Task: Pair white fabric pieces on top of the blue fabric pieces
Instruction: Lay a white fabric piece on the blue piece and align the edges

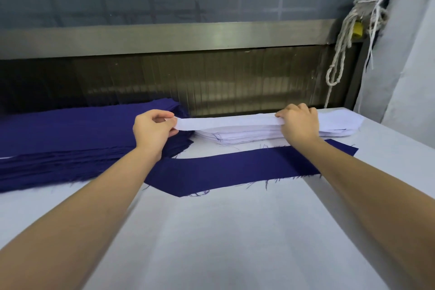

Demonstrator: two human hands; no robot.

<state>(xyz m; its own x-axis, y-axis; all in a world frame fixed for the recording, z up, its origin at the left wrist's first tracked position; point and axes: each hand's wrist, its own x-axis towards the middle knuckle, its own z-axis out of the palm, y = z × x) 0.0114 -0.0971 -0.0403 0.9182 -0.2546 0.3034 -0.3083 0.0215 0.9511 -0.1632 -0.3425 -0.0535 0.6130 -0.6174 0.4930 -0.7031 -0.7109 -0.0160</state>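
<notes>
- Left hand point(153, 128): fingers pinch one end of the long white fabric strip point(223, 122).
- Right hand point(299, 122): fingers clench it atop the white fabric stack point(259, 135).
- Navy-blue fabric strip point(235, 169) lies flat just beside the stack; pale counter point(223, 242) extends nearer.

Holds one white fabric piece point(226, 122) stretched between both hands, just above the white stack point(259, 135). Pinches its left end with the left hand point(153, 130), and grips it further along with the right hand point(299, 123), knuckles up. Shows a single blue fabric piece point(235, 167) flat on the white table point(223, 231), just in front of that stack. Shows a thick blue stack point(58, 139) at left, a metal rail point(188, 37) behind, and knotted cord point(349, 28) hanging at right.
</notes>
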